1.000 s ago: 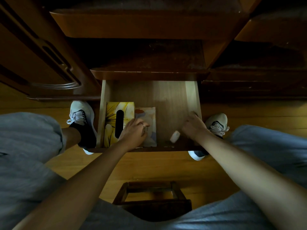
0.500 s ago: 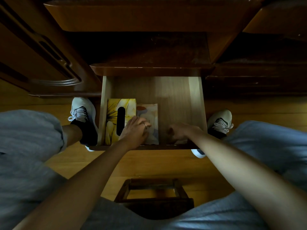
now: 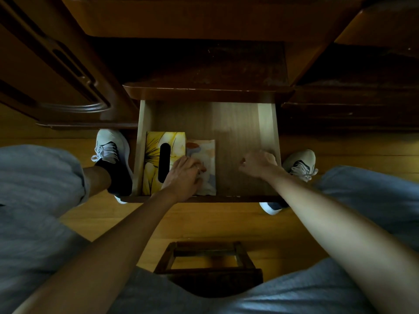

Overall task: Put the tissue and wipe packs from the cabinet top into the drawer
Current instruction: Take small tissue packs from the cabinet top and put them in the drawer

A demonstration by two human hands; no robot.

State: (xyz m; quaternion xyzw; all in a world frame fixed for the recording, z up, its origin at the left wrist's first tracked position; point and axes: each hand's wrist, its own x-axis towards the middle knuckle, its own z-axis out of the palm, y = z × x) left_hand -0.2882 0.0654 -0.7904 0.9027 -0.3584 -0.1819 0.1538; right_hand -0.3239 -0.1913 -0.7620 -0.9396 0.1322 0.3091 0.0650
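The light wooden drawer [image 3: 267,123] stands pulled out below the dark cabinet top [image 3: 204,64]. In its left part lies a yellow flowered tissue box [image 3: 154,150] with a dark slot. A pastel wipe pack [image 3: 205,148] lies flat against the box's right side. My left hand [image 3: 184,175] rests on the near end of the wipe pack, fingers bent over it and touching the box. My right hand [image 3: 257,163] hovers over the drawer's bare right half with its fingers curled in; whatever is inside them is hidden.
A carved cabinet door [image 3: 56,75] hangs open at the left. My two white shoes [image 3: 111,148] [image 3: 299,164] flank the drawer on the wooden floor. A small dark wooden stool [image 3: 208,264] stands between my knees. No packs show on the cabinet top.
My right hand slid left over a small white thing on the drawer floor, then drew back right; that thing no longer shows. The left hand stayed on the wipe pack.
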